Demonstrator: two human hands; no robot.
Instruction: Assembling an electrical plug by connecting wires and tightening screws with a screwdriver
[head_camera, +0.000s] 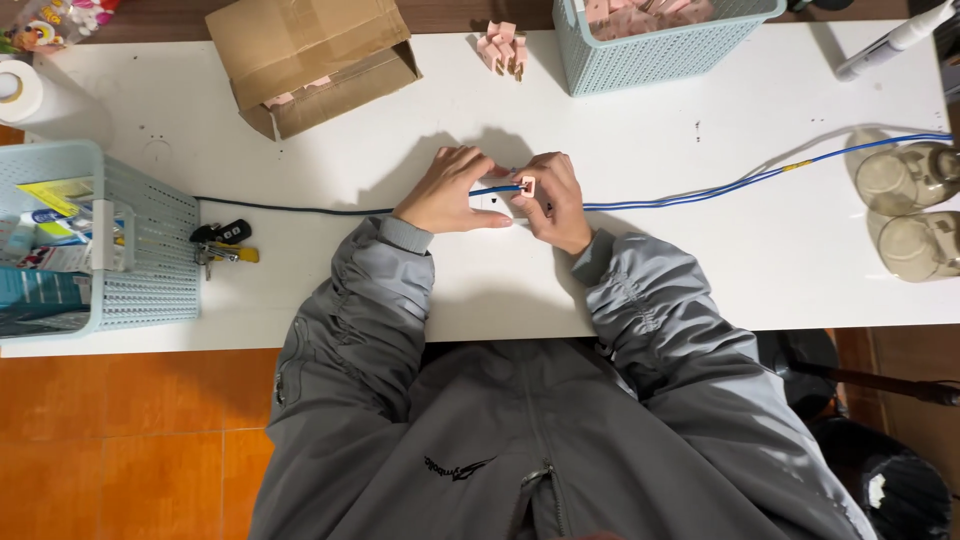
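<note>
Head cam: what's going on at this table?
A person in a grey jacket works at a white table. The left hand holds a blue wire; the right hand pinches a small pink connector at the wire's end. The wire runs off to the right. More pink connectors lie beside a teal basket and a cardboard box.

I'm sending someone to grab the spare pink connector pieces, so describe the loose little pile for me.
Start at the white table and find the pale blue mesh basket at its far edge. Just left of it, between the basket and the open cardboard box, sits the small pile of pink pieces. Unlike the pink pieces inside both containers, it lies bare on the tabletop.
</note>
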